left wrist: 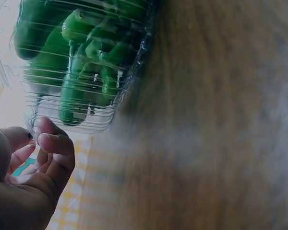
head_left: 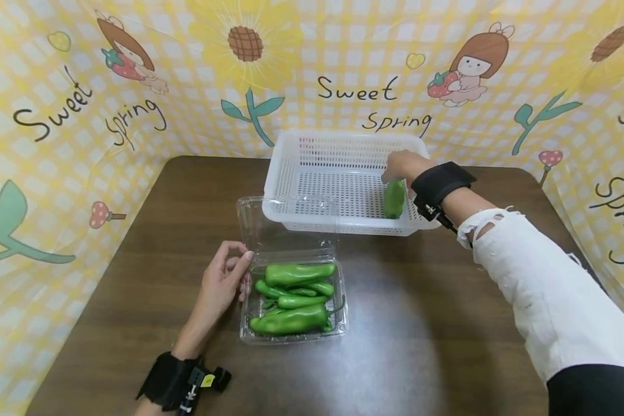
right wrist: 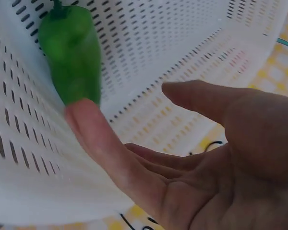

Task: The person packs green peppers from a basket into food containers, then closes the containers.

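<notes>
**One pepper in the basket, the rest in the clear box**

The right hand (head_left: 403, 166) is hanging over the white perforated basket (head_left: 291, 173) with its fingers spread and relaxed, gripping nothing. A green pepper (head_left: 394, 199) is lying inside the basket against its right wall, just below the fingertips (whether they are touching it cannot be told).

The left hand (head_left: 223, 280) is resting at the left edge of the clear plastic clamshell box (head_left: 296, 338), fingers loosely curled against its rim. The box is sitting open on the brown table (head_left: 421, 346), just in front of the basket, and is holding several green peppers (head_left: 293, 297).

The yellow checked backdrop (head_left: 187, 115) is showing the words "Sweet Spring" repeatedly, beside sunflowers and cartoon girls.
</notes>
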Tool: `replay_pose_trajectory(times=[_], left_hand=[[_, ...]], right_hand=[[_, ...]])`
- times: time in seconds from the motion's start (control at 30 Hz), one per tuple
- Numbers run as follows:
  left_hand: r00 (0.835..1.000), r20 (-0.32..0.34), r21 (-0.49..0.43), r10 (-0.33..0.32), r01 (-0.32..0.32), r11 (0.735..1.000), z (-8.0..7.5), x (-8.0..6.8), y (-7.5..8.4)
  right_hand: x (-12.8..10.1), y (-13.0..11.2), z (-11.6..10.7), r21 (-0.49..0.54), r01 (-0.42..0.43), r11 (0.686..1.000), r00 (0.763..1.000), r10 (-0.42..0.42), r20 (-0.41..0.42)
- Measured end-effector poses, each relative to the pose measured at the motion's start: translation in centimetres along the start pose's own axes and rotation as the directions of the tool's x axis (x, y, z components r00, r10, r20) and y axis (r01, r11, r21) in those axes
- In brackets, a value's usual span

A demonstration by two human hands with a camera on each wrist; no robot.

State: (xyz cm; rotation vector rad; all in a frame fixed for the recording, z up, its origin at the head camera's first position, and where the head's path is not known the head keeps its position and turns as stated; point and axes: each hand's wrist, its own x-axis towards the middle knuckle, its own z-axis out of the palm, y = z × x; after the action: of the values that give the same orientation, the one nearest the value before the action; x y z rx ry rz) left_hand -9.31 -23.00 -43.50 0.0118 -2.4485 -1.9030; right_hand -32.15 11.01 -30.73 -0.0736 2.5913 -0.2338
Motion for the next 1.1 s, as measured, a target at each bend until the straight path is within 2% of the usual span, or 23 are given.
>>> replay_pose_trajectory(times=[0.27,0.4,0.63,0.77,0.9,1.0,1.1], left_hand=[[1.000,0.003,0.000,-0.001,0.001,1.000,0.1,-0.1,-0.1],[1.000,0.006,-0.001,0.003,-0.003,1.000,0.0,0.1,-0.2],[1.000,0.000,-0.002,-0.005,0.005,1.000,-0.1,0.1,-0.4],[1.000,0.003,-0.004,-0.002,0.002,1.000,-0.1,0.0,-0.2],[1.000,-0.002,0.005,-0.002,0.002,1.000,-0.2,0.0,-0.1],[1.000,0.001,0.015,-0.004,0.004,1.000,-0.2,-0.1,0.1],[1.000,0.010,0.016,0.002,-0.002,1.000,-0.3,-0.3,0.9]], right_hand=[[0.8,-0.5,1.4,-0.184,0.008,0.983,0.999,0.001,0.051],[0.8,-0.7,1.6,-0.188,-0.006,0.982,0.996,0.023,0.089],[1.0,-1.0,1.8,-0.227,0.019,0.974,0.990,0.014,0.143],[1.6,-1.2,1.9,-0.240,0.002,0.971,0.984,0.041,0.175],[2.6,-1.0,2.5,-0.224,-0.001,0.975,0.986,0.039,0.163],[3.8,-0.7,3.4,-0.164,-0.037,0.986,0.988,0.061,0.145],[5.0,-0.8,4.0,-0.160,-0.064,0.985,0.986,0.087,0.142]])
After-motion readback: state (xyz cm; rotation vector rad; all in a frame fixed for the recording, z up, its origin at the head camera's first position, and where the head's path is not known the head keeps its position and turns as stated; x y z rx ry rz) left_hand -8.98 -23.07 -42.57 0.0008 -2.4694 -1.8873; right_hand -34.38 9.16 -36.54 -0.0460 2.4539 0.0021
